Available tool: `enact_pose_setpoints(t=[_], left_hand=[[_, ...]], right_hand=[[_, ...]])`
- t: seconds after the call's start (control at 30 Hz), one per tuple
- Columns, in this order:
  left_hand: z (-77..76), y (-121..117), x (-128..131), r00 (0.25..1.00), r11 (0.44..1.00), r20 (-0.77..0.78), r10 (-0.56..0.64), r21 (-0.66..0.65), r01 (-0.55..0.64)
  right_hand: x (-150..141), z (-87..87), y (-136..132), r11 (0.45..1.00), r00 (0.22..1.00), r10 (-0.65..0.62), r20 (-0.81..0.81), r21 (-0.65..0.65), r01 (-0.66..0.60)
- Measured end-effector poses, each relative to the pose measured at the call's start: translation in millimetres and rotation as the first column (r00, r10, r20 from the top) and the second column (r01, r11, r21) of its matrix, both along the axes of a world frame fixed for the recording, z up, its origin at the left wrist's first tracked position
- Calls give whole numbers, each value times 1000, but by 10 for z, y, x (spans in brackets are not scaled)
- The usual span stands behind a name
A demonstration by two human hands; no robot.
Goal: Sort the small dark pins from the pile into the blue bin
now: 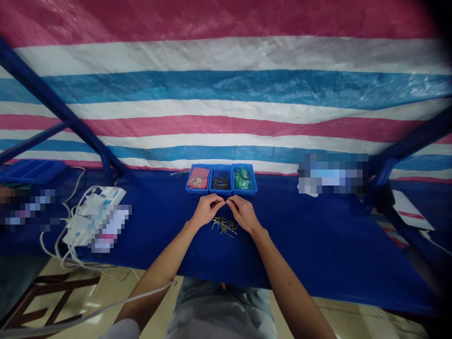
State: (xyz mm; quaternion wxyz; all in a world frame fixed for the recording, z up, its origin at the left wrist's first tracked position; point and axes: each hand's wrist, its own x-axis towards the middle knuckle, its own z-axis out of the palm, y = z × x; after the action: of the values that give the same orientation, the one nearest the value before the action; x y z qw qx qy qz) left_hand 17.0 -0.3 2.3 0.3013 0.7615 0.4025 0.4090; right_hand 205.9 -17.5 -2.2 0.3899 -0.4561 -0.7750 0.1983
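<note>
My left hand [208, 210] and my right hand [243, 213] meet over the table, thumbs and forefingers pinched together, their fingertips almost touching. Whatever lies between the fingertips is too small to make out. Just below them on the blue tabletop is a loose pile of thin, screw-like metal pieces [225, 227], some yellowish and some silvery. Beyond my hands stand three joined blue bins. The left bin [198, 191] holds pink and clear packets, the middle bin [221, 192] dark and brassy screw-like pieces, and the right bin [244, 192] green plastic bags.
To the left lie a white power strip [109, 200] and tangled white cables [72, 235]. A blue divided tray [33, 170] sits far left. At the right is a white flat device [411, 209] with a cable. A striped tarp [226, 84] hangs behind the blue table [310, 249].
</note>
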Motion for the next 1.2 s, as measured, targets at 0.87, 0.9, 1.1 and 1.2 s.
enact_pose_setpoints(t=[0.87, 0.9, 1.1, 1.2], left_hand=[[-11, -2, 11, 1000, 1000, 12, 3, 22, -4], [-11, -2, 12, 1000, 1000, 12, 4, 25, -4], [-13, 0, 13, 1000, 1000, 6, -6, 29, 6], [-14, -1, 13, 1000, 999, -4, -13, 30, 13]], right_hand=[[5, -11, 7, 1000, 998, -23, 64, -14, 23], [5, -14, 7, 1000, 997, -27, 73, -13, 28], [9, -44, 26, 998, 992, -61, 106, -5, 62], [17, -61, 39, 996, 991, -82, 109, -14, 84]])
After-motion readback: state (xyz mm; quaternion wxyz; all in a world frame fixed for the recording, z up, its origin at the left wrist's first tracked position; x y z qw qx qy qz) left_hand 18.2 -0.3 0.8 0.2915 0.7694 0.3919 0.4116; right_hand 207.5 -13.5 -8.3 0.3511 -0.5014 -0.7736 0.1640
